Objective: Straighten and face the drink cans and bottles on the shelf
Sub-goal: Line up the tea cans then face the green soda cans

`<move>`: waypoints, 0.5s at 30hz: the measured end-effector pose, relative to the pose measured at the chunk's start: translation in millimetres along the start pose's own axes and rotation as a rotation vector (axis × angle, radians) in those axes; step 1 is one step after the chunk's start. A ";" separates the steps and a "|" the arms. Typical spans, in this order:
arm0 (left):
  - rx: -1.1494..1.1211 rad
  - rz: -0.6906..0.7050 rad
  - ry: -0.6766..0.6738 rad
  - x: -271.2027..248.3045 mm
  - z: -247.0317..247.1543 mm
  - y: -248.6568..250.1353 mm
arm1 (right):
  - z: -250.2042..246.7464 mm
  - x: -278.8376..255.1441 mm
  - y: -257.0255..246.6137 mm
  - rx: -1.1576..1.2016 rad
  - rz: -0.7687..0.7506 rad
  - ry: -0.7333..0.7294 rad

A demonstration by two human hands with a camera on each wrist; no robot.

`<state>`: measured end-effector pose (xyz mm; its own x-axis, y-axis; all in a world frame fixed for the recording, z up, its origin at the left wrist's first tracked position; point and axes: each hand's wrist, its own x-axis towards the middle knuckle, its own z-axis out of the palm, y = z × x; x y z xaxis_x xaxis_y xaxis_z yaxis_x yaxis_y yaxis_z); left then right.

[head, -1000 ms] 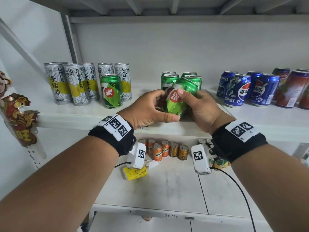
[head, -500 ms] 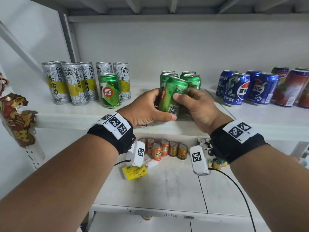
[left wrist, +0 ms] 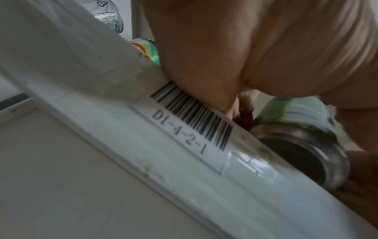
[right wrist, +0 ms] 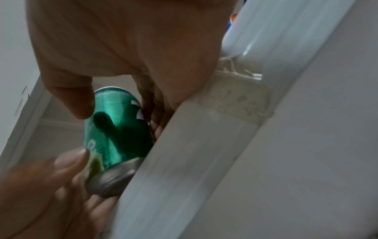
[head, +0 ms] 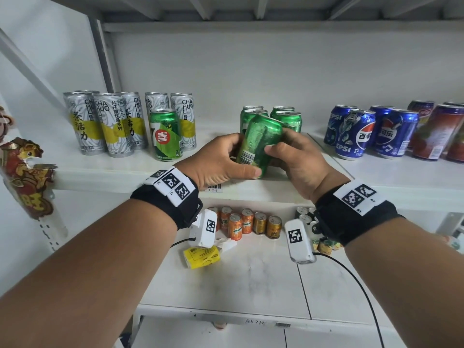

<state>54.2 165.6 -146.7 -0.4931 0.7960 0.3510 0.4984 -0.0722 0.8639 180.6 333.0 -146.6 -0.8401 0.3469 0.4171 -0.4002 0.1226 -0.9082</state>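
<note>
Held can: a green aluminium drink can [head: 259, 141] is tilted, top leaning back and to the right, at the front edge of the white metal shelf [head: 120, 169], just in front of four upright green cans [head: 281, 116].
Facing: its barcode and small print face outward, not the logo, so by my reading it is mid-turn, to be set down logo-forward like the lone green can with the red disc [head: 165, 135] further left.
Left hand: the left hand [head: 221, 163] is clamped on the can's lower left side, thumb lying across the bottom front.
Right hand: the right hand [head: 298, 162] grips the right side, thumb pressed on the front face, fingers wrapped behind.
Why two hands: likely one steadies the base while the other twists; the tilt keeps the rim off the shelf so the can spins freely.
Neighbours: tall silver-and-yellow tea cans [head: 110, 124] stand at the left, blue cola cans [head: 364, 133] at the right; the lone green can stands among the tea cans and looks misplaced.
Head view only: the whole row and the label's direction.
Left wrist view only: the can's concave metal base [left wrist: 306, 152] lifted beside the shelf lip, and a barcode sticker reading D1-4-2-1 [left wrist: 190, 122].
Right wrist view only: the fingers [right wrist: 157, 122] squeezed between can and shelf edge; a white mark on the can there may be the logo, though blur leaves it uncertain.
</note>
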 end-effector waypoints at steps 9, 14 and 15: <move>0.063 0.024 0.067 2.0 3.2 0.0 | 2.8 -2.2 -2.2 0.038 0.024 -0.020; 0.007 0.043 0.087 -1.9 2.0 -0.7 | 4.5 -2.2 -1.6 0.037 0.010 0.009; -0.005 0.037 0.079 -2.2 1.6 -0.6 | 4.2 -1.8 -0.5 0.031 0.005 0.018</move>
<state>56.1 164.8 -148.6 -0.5292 0.7429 0.4099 0.5140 -0.1036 0.8515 180.7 328.5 -146.7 -0.8353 0.3640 0.4120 -0.4077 0.0926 -0.9084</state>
